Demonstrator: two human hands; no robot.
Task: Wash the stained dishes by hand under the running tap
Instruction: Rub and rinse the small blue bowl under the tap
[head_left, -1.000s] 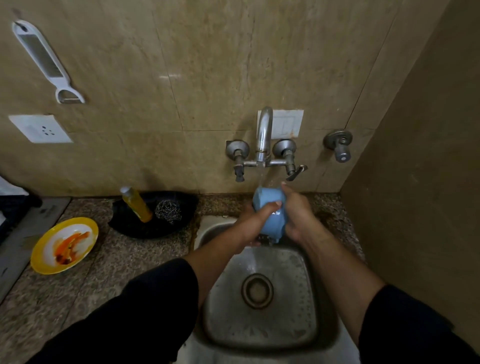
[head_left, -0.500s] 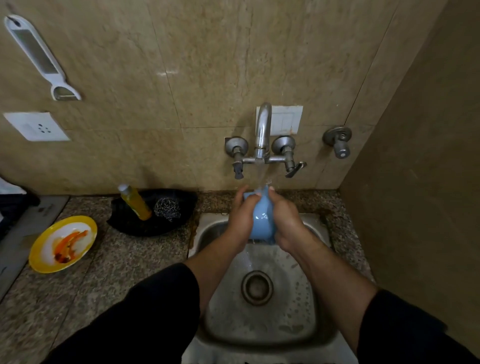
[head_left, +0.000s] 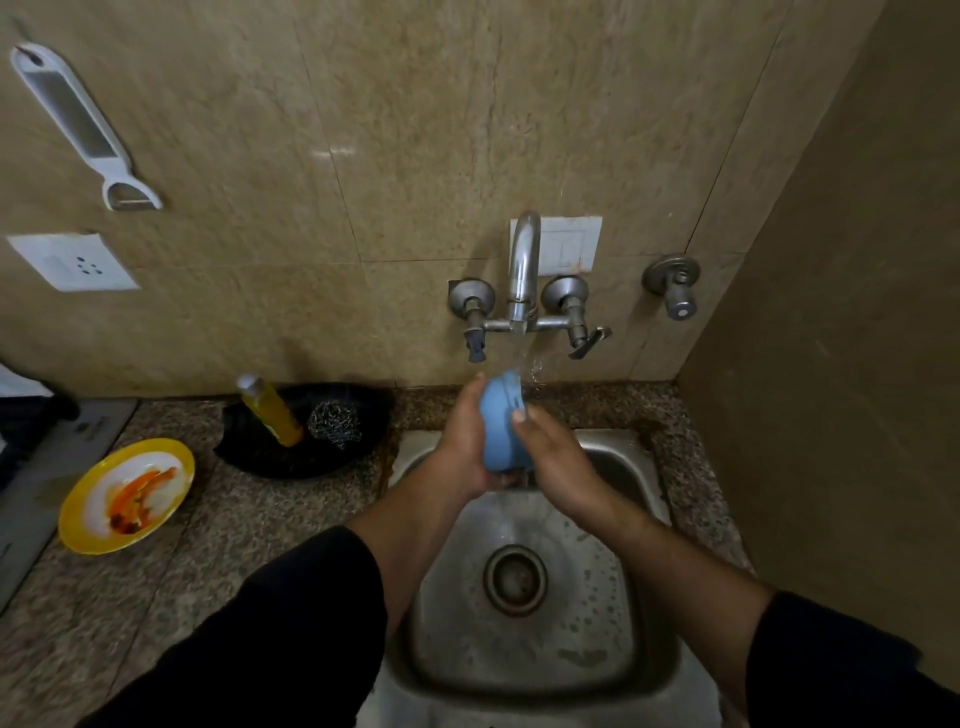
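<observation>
Gripping blue cup (head_left: 497, 429), both hands (head_left: 466, 447) (head_left: 558, 465)

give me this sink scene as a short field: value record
blue cup: held over the sink, under the water
tap: running
left hand: grips the cup's left side
right hand: holds its right side, one digit across it
yellow plate: on the counter, orange stains, unwashed
steel scrubber: in the black pan beside the yellow bottle

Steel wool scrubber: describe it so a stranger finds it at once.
From the stainless steel sink, look left along the speckled stone counter to the black shallow tray. The steel wool scrubber lies in it, right of the yellow bottle: a grey tangled wire ball, not smooth plastic.
</observation>
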